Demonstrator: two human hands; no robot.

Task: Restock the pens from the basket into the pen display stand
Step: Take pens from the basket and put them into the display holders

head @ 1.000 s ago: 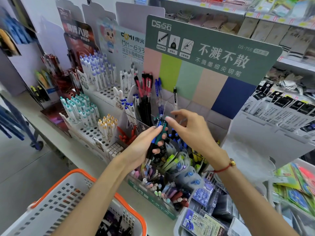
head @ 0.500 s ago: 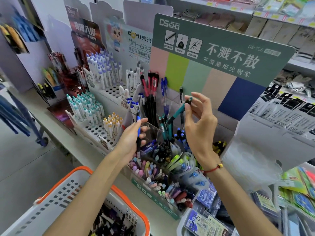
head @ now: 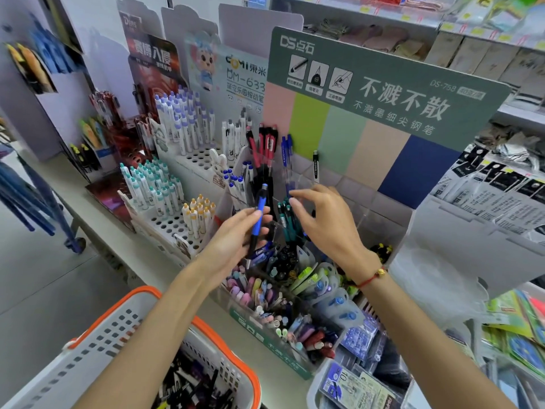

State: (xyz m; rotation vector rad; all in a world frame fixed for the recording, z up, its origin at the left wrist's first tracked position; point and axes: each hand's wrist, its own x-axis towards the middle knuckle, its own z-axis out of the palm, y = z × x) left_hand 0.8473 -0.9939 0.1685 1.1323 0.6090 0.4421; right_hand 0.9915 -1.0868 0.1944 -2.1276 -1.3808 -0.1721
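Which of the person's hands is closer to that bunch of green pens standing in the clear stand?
The right hand: its fingertips are at the green pens, just above them. The left hand is off to their left, holding a blue pen.

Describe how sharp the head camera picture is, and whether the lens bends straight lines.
Head view: the centre is fairly sharp, where the left hand holds the blue pen and the sign reads clearly; the right hand is slightly smeared; the packets at the right edge are blurred; the wide lens bows and tilts the shelf lines; the light is even, without strong glare.
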